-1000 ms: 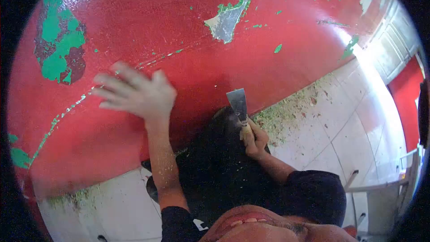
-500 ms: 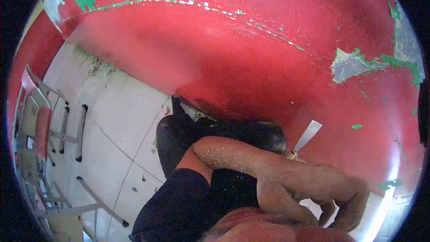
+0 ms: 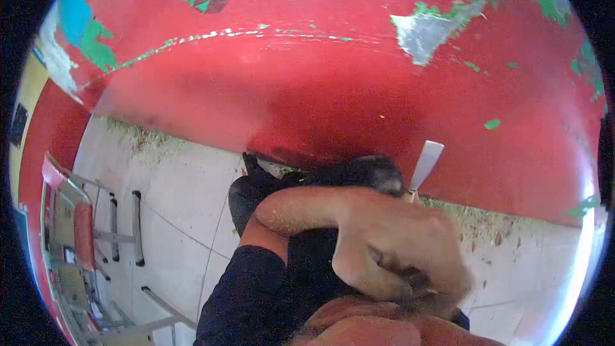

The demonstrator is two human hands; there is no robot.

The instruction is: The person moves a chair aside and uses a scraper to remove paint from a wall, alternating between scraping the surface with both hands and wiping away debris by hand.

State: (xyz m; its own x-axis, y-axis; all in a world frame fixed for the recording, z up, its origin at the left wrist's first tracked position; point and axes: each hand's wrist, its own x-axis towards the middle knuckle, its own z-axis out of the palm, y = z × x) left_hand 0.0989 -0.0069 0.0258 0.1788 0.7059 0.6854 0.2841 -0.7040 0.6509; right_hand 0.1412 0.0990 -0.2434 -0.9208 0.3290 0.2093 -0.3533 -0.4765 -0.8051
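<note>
My left forearm crosses in front of my body from a dark sleeve. My left hand [image 3: 403, 243] is close to the camera, its fingers curled inward and partly blurred. Whether anything is inside them is hidden. Just beyond its back, a scraper [image 3: 427, 161] points up with a flat pale blade; its light handle disappears behind the hand, so what grips it does not show. I cannot make out my right hand. Blurred skin fills the bottom edge, below my left hand. Ahead stands a red wall [image 3: 307, 90] with peeled patches showing green and grey [image 3: 426, 32].
Pale floor tiles [image 3: 186, 173] run along the wall, with paint flakes [image 3: 493, 230] scattered at its foot. My dark shoe [image 3: 375, 173] is beside the wall. Chairs with metal legs [image 3: 138, 227] stand at the left.
The view has shifted, bringing more flake-covered floor into sight on the right. My left hand has moved left and up in the picture, and its fingers look more folded. The scraper stays behind it.
</note>
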